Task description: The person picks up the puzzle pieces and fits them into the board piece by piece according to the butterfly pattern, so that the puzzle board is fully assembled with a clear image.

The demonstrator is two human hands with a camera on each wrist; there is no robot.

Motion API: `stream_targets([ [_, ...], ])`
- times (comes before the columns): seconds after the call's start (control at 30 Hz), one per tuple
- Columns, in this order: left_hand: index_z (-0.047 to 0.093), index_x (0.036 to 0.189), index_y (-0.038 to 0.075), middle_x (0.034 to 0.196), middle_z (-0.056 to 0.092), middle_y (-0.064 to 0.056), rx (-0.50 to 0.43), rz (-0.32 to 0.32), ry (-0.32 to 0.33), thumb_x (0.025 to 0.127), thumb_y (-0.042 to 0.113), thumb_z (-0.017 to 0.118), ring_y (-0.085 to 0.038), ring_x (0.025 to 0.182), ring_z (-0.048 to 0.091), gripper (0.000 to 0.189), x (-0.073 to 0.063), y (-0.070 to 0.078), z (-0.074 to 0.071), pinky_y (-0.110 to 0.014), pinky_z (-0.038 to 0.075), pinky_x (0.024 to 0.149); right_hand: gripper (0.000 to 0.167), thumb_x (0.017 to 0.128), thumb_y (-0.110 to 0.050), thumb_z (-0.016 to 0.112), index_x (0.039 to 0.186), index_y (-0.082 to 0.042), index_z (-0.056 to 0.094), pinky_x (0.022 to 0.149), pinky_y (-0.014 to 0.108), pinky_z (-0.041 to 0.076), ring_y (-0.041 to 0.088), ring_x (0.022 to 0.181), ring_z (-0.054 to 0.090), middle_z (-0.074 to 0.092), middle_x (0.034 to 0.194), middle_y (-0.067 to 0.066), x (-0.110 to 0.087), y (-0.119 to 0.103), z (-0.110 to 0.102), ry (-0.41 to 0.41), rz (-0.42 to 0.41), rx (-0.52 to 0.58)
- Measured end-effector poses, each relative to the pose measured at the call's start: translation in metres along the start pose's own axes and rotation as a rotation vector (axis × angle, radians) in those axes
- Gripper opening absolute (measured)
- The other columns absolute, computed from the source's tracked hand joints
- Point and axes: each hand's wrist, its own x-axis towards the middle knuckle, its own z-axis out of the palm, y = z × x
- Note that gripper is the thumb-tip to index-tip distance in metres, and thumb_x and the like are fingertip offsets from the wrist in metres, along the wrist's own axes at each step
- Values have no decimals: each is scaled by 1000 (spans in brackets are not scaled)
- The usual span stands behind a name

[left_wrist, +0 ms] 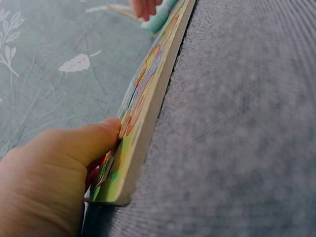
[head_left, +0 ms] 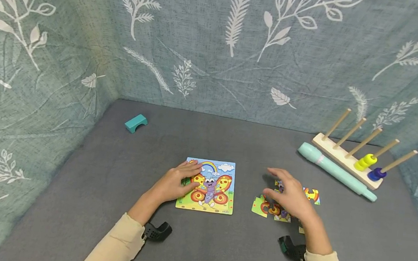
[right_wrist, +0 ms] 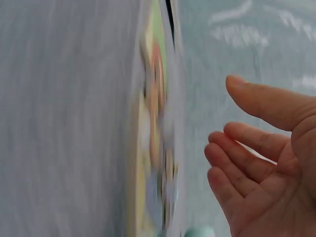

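A square butterfly puzzle board (head_left: 210, 188) lies flat on the grey table. My left hand (head_left: 172, 184) rests on its left part, fingers extended over the upper left corner. In the left wrist view the thumb (left_wrist: 101, 138) touches the picture surface. To the right, my right hand (head_left: 290, 195) hovers over loose jigsaw pieces (head_left: 260, 206), thumb and fingers spread apart. The right wrist view shows that hand (right_wrist: 266, 182) with nothing in its grasp; the pieces beside it are blurred. The hand partly hides the pieces in the head view.
At the back right stands a wooden peg rack (head_left: 346, 161) with yellow rings (head_left: 365, 161) and blue rings (head_left: 377, 174). A mint-green tube (head_left: 336, 171) lies in front of it. A teal arch block (head_left: 136, 123) sits at the back left. Patterned cloth (head_left: 207, 64) hangs behind the table.
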Motion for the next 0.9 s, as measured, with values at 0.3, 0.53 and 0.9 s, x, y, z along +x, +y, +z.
stream_targets([
  [0.3, 55, 133, 5, 140, 51, -12, 5, -2, -8, 88, 26, 68, -27, 136, 41, 52, 0, -2, 1, -38, 27, 119, 57, 85, -25, 72, 133, -2, 52, 102, 58, 40, 40, 124, 47, 52, 133, 20, -12, 32, -24, -22, 75, -7],
  [0.53, 55, 133, 4, 140, 51, -13, -9, 12, -5, 88, 25, 68, -28, 135, 41, 52, 1, -1, 1, -40, 27, 119, 48, 84, -16, 72, 126, 0, 57, 103, 61, 36, 44, 125, 43, 50, 132, 22, -17, 48, -27, -36, 54, -95],
  [0.9, 56, 132, 3, 140, 51, -13, -9, 14, -5, 88, 25, 68, -28, 135, 42, 51, 0, 0, 0, -39, 27, 119, 35, 80, -9, 74, 113, -1, 63, 101, 59, 38, 41, 121, 47, 55, 125, 20, -15, 46, -23, 7, 36, -118],
])
